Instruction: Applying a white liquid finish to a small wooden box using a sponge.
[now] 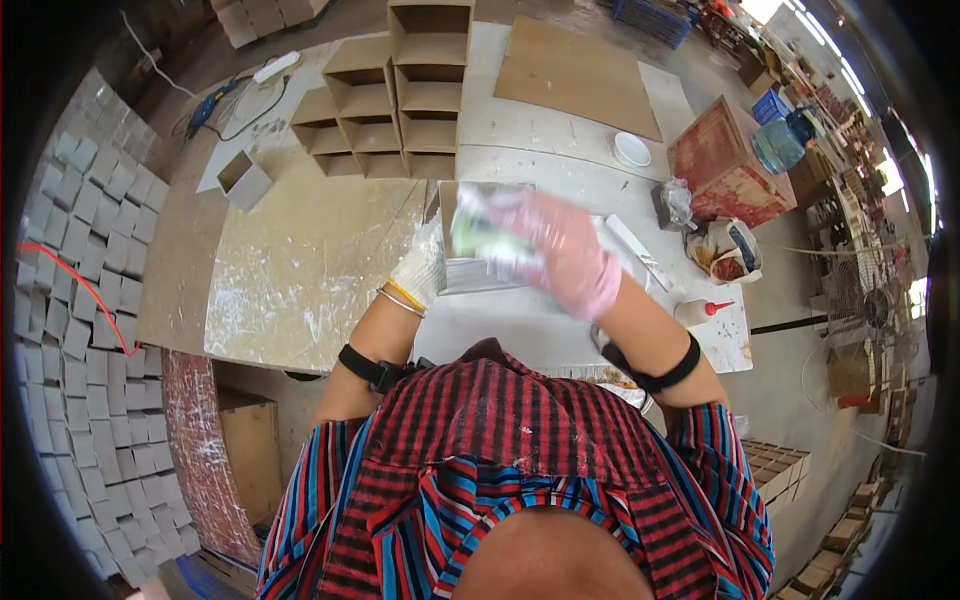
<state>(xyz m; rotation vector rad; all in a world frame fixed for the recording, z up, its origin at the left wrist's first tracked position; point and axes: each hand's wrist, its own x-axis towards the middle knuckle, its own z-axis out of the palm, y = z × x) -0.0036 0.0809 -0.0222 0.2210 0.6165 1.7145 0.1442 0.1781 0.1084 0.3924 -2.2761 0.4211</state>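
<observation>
In front of me on the table stands a small greyish box [482,277], its far part brown and partly covered by my hands. At its left side my left hand [422,266], in a white knit glove with a yellow cuff, is closed on the box's edge; the fingertips are partly hidden. My right hand [562,250] wears a pink glove and is blurred by motion over the box. Its fingers are closed round a soft-looking green and white thing [480,236], too smeared to name exactly.
Stacked brown open boxes [400,110] stand at the table's far side, with a single box [244,182] to their left. Rightward lie a brown board [575,75], a white bowl [632,149], a white strip [640,252] and a red-tipped bottle [700,312]. Many pale boxes [90,330] fill the left.
</observation>
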